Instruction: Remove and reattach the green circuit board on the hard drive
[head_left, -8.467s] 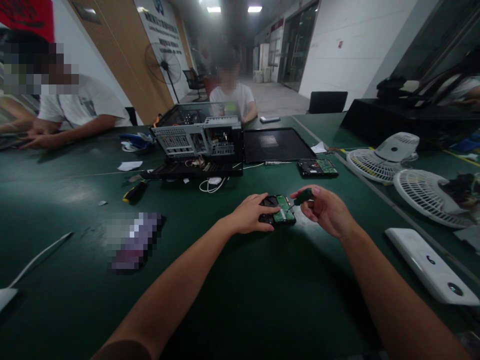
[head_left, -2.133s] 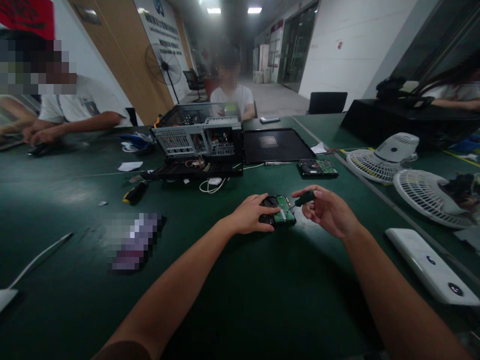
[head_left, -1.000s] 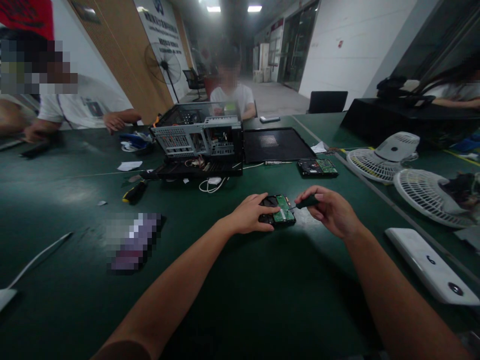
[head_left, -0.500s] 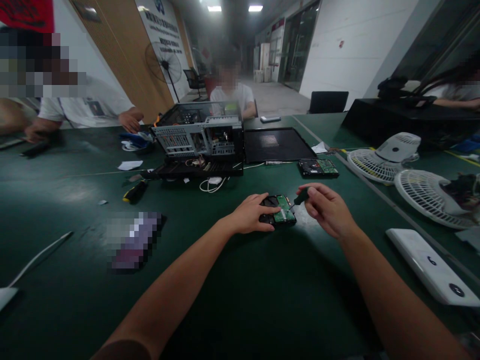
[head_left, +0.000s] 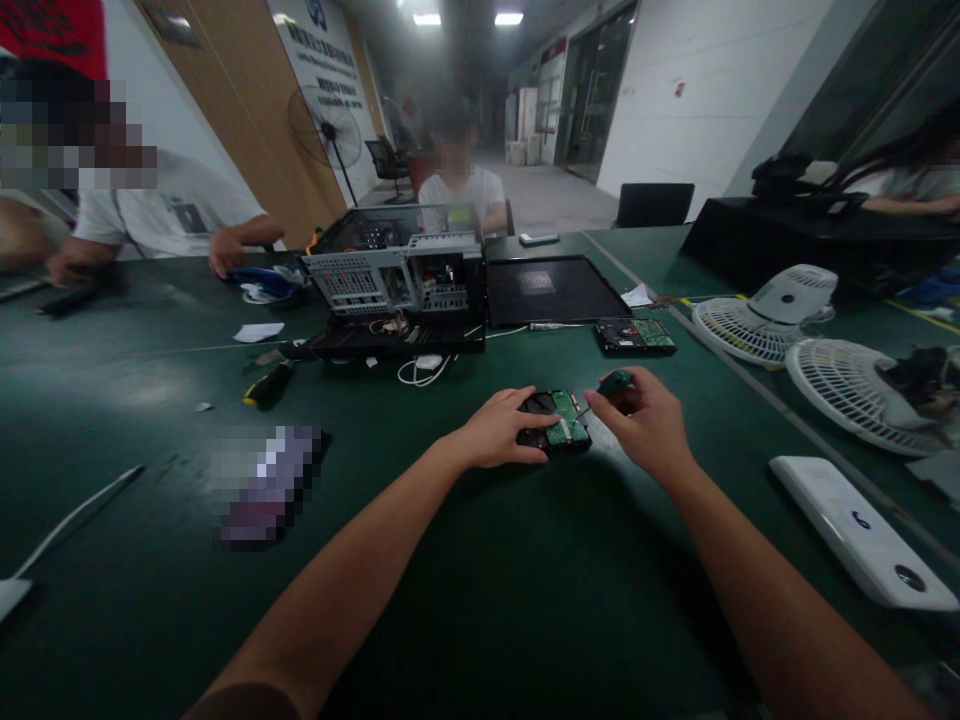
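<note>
The left hand (head_left: 499, 430), thumb and fingers spread, holds the hard drive (head_left: 564, 406) flat on the green table (head_left: 480, 590). The right hand (head_left: 651, 420) has its fingers closed around the screwdriver (head_left: 616, 382) (dark handle up, thin shaft tilted), its tip at the drive's green side. A second hard drive (head_left: 636, 336) lies beyond, near the computer case (head_left: 397, 275).
</note>
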